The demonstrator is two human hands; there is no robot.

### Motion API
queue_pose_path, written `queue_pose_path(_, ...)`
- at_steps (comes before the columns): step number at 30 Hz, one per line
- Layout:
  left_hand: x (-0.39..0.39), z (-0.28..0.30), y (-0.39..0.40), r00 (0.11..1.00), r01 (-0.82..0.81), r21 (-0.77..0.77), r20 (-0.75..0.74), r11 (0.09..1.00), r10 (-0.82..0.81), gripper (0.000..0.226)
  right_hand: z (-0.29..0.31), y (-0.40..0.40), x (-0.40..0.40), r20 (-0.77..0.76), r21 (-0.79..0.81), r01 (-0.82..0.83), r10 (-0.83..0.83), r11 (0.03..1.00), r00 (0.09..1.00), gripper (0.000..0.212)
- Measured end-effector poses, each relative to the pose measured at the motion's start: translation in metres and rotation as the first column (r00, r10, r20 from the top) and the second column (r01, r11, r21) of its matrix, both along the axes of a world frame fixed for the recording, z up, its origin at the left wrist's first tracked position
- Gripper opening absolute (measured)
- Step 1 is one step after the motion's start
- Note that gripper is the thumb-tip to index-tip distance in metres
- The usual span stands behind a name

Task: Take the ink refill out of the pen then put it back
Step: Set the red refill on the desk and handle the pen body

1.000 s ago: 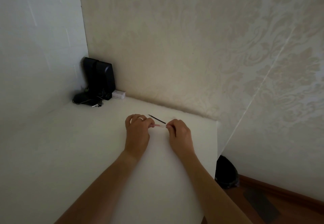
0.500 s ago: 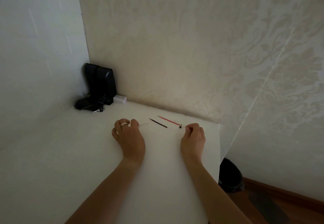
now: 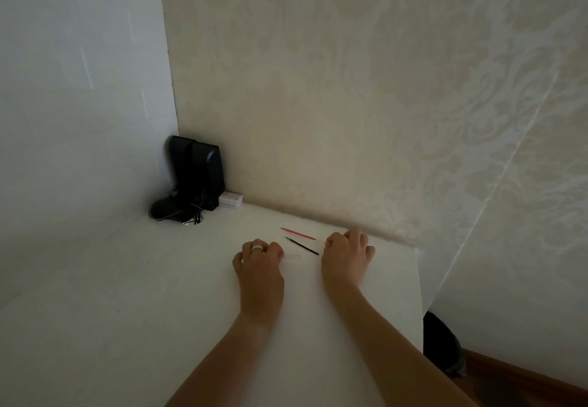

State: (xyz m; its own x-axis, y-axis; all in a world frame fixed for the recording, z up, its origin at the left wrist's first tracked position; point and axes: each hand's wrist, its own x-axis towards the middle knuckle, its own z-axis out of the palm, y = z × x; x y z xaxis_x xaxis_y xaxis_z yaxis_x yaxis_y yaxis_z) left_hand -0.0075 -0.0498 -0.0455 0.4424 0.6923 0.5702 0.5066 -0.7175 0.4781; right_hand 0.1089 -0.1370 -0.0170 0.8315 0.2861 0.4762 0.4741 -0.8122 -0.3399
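Observation:
My left hand [image 3: 259,263], with a ring on one finger, is closed on one end of a clear pen barrel [image 3: 293,256], which sticks out to the right just over the white table [image 3: 159,311]. A thin red refill [image 3: 298,233] lies on the table beyond it. A thin black refill [image 3: 302,245] lies between the red one and the barrel. My right hand [image 3: 345,255] rests on the table with its fingers curled. Its fingertips stop just short of the red refill's right end. I cannot see whether anything is inside that hand.
Black speakers [image 3: 197,177] with cables stand in the far left corner, next to a small white box [image 3: 230,200]. Walls close off the left and far sides. The table's right edge [image 3: 419,295] drops to a dark bin [image 3: 440,343] on the floor.
My hands were together on the pen, then drew apart. The red refill came out and now lies on the table. My right hand has moved back in toward it.

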Motion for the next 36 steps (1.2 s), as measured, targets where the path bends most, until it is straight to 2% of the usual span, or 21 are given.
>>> queue_pose_path(8, 0.000, 0.000, 0.001, 0.999, -0.045, -0.009, -0.025, 0.999, 0.045, 0.025, -0.003, 0.010, -0.010, 0.124, -0.076, -0.117, 0.126, 0.990, 0.984, 0.011)
queue_pose_path(12, 0.000, -0.001, 0.001, 0.998, -0.047, -0.001, -0.031, 0.999, 0.047, 0.027, -0.007, 0.005, -0.011, 0.063, -0.149, -0.198, 0.210, 0.969, 0.976, 0.017)
queue_pose_path(17, -0.001, 0.000, 0.001, 0.997, -0.071, -0.014, -0.025, 0.997, 0.070, 0.023, -0.004, -0.007, -0.017, 0.010, -0.149, -0.233, 0.237, 0.961, 0.971, 0.018)
queue_pose_path(21, -0.002, 0.003, 0.001, 0.995, -0.097, -0.055, -0.022, 0.994, 0.096, 0.023, -0.007, -0.021, -0.029, 0.073, -0.055, -0.202, 0.205, 0.978, 0.976, 0.029)
queue_pose_path(25, -0.003, 0.005, 0.000, 0.992, -0.125, -0.088, -0.041, 0.988, 0.121, 0.022, -0.006, -0.029, -0.034, 0.053, 0.006, -0.232, 0.231, 0.973, 0.971, 0.036)
queue_pose_path(36, -0.003, 0.005, 0.000, 0.987, -0.163, -0.091, -0.010, 0.982, 0.163, 0.025, -0.010, -0.033, -0.035, 0.065, 0.014, -0.231, 0.230, 0.973, 0.971, 0.036)
